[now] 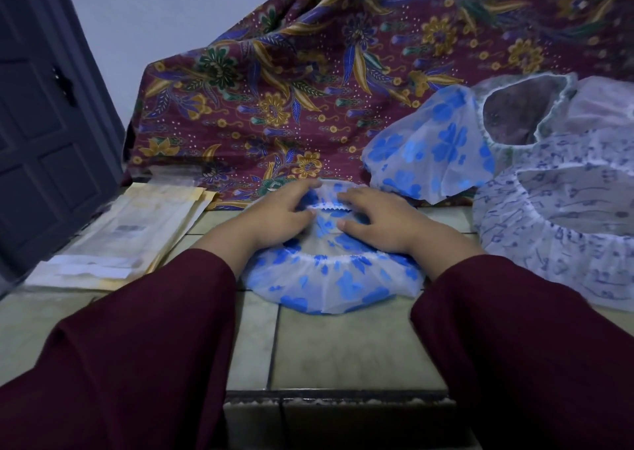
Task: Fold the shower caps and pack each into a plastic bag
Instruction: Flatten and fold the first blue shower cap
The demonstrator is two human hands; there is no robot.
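A white shower cap with blue flowers (329, 281) lies on the tiled surface in the middle of the head view. My left hand (274, 214) and my right hand (374, 216) both rest on its far half, fingers curled around the white elastic rim and pulling it toward the cap's middle. A stack of clear plastic bags with yellowish edges (137, 230) lies to the left. More shower caps sit at the right: a blue-flowered one (432, 147), a navy-patterned one (562, 230), and a pale one (528, 113) behind.
A maroon batik cloth (308, 82) drapes over something behind the caps. A dark panelled door (44, 123) stands at the left. The tiled surface (343, 350) ends in a front edge near my sleeves.
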